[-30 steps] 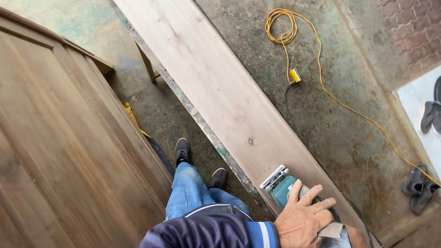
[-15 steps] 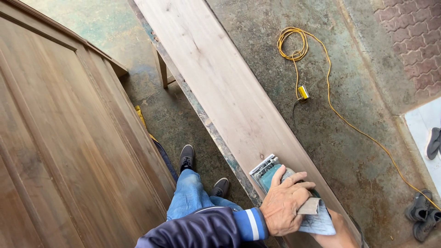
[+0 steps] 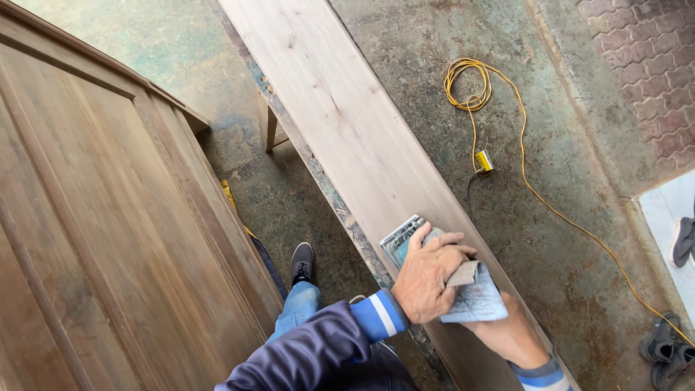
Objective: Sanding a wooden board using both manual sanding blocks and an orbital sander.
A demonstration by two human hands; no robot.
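Item: long pale plank [image 3: 340,123], lying on a paint-spattered table [image 3: 326,192] and running from far end to near; all places below are given from this plank. On its near stretch sits a teal electric sander [image 3: 399,242], its pad flat on the wood. Left hand [image 3: 427,275], in a blue sleeve with a white band, is clamped over the top of the sander, fingers spread across the housing. Right hand [image 3: 510,334] is behind it, mostly hidden under a grey dust bag [image 3: 474,297]; whether it is closed on a handle I cannot tell. Beside the plank on the floor: a coiled yellow cable [image 3: 469,83] with a plug block [image 3: 484,161]; further out, dark shoes [image 3: 662,344]. On the plank's other side: a brown panelled door [image 3: 94,239] and the person's jeans and shoe [image 3: 302,262]. Handling note, as judgement: sanding goes best with the pad kept level, light even pressure, steady passes along the grain, and the cable kept clear of the pad.
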